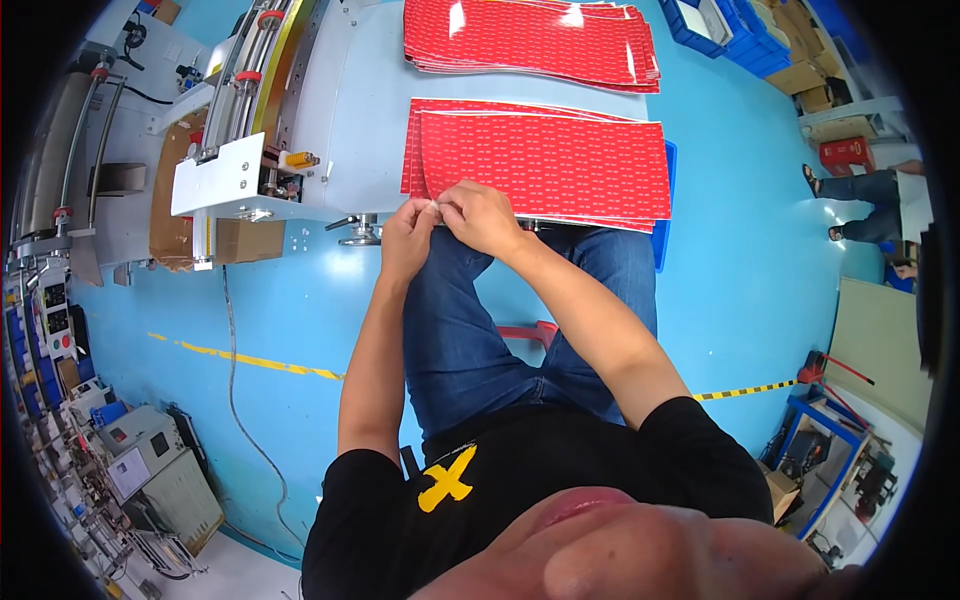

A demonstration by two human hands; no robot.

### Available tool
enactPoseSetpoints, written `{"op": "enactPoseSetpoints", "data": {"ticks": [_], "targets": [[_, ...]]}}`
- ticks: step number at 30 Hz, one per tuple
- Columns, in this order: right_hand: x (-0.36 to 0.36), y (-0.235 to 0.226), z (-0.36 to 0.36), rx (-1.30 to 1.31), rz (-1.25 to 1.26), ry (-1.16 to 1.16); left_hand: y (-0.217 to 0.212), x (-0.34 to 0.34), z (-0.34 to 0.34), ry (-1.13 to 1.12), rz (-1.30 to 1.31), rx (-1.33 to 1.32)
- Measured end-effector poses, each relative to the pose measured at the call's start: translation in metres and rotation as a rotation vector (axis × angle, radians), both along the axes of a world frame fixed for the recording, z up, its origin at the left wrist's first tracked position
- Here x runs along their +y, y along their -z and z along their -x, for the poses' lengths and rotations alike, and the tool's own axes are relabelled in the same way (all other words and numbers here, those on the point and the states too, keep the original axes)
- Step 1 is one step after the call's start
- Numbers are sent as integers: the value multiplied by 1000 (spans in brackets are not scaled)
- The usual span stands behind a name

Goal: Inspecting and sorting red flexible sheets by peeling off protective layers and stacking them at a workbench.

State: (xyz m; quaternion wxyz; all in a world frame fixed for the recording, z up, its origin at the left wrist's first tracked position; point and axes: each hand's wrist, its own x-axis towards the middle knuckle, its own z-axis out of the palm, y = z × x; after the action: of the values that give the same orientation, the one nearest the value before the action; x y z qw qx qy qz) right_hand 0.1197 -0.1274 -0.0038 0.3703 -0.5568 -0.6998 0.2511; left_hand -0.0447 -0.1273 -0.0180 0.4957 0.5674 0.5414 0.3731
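Observation:
A stack of flat red printed cardboard sheets point(545, 160) lies on the near end of a pale grey work table point(355, 110). My left hand point(408, 235) and my right hand point(480, 215) meet at the stack's near left corner, fingertips pinching the edge of the sheets. A second, thicker pile of the same red sheets point(530, 40) lies farther back on the table. I am seated, with my blue-jeaned legs under the table edge.
A metal machine with rollers and a white bracket point(235, 130) stands left of the table. Blue crates point(730, 30) sit at the back right. Another person's legs point(865, 200) show at the right. Yellow-black tape point(260, 362) crosses the blue floor.

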Motion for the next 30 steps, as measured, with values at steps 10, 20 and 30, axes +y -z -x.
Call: {"op": "enactPoseSetpoints", "data": {"ticks": [10, 20, 30], "targets": [[6, 13, -149, 865, 475, 461, 9, 7, -2, -147, -131, 579], [-23, 3, -236, 1276, 324, 508, -1, -16, -35, -186, -383, 664], [27, -20, -132, 122, 701, -613, 7, -18, -148, 606, -510, 506]]}}
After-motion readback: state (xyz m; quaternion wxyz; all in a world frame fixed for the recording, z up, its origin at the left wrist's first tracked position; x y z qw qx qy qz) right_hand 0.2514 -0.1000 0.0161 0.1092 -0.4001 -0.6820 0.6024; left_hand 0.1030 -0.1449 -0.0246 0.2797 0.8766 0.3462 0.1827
